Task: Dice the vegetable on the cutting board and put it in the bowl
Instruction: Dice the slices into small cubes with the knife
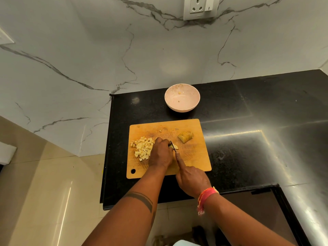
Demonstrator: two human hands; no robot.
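A wooden cutting board [195,157] lies on the black counter. A heap of pale diced potato [142,148] sits on its left part. A sliced potato piece [185,137] with skin lies at the board's upper right. My left hand [160,155] curls over a small piece of potato in the board's middle, mostly hiding it. My right hand [192,180] grips a knife [173,146], forefinger stretched along its spine, the blade set against the left hand's fingers. A pink bowl [182,97] stands behind the board with only a few crumbs inside.
The black counter [248,139] runs on to the right. Its left edge drops to a tiled floor [44,192] just left of the board. A marble wall [159,50] with a socket [201,8] rises behind the bowl.
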